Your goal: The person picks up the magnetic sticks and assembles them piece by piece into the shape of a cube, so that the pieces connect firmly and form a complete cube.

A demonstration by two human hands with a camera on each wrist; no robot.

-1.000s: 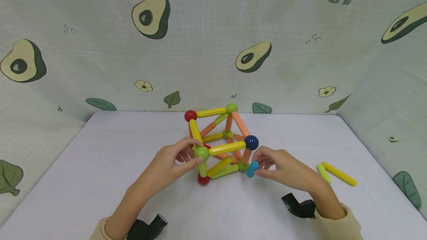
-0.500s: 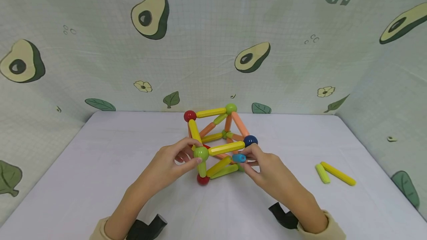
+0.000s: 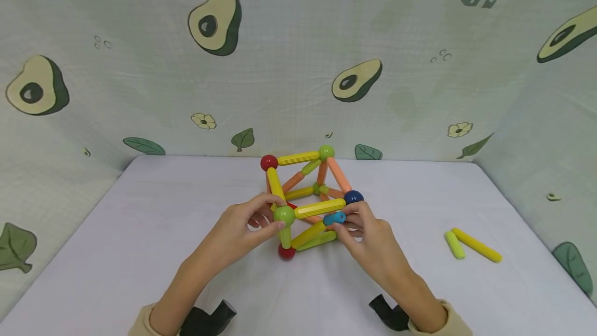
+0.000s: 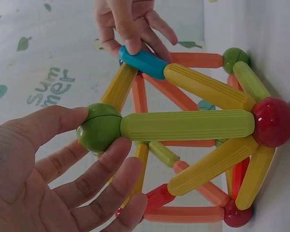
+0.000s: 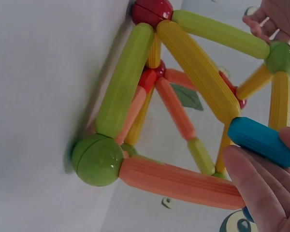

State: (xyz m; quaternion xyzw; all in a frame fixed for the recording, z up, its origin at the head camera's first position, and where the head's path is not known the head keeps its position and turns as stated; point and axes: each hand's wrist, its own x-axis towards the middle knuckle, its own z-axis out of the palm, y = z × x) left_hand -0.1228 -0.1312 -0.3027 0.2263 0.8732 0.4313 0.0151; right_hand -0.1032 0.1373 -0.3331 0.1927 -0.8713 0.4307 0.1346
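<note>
A frame of coloured magnetic rods and balls stands on the table. My left hand pinches its near top green ball between thumb and finger. From that ball a light green rod runs down to a red ball. My right hand pinches a short blue rod below the dark blue ball. One end of the blue rod meets the upper end of a yellow rod slanting up from the red ball. A salmon rod passes close to the right fingers.
To the right on the white table lie a loose yellow rod and a short light green rod. An avocado-print cloth hangs behind and at the sides. Black wrist mounts sit under both forearms.
My right hand has moved left with the short blue rod, from beside the frame to the yellow slanting rod's end. The blue rod has turned to line up with it. My left hand stays on the ball.
</note>
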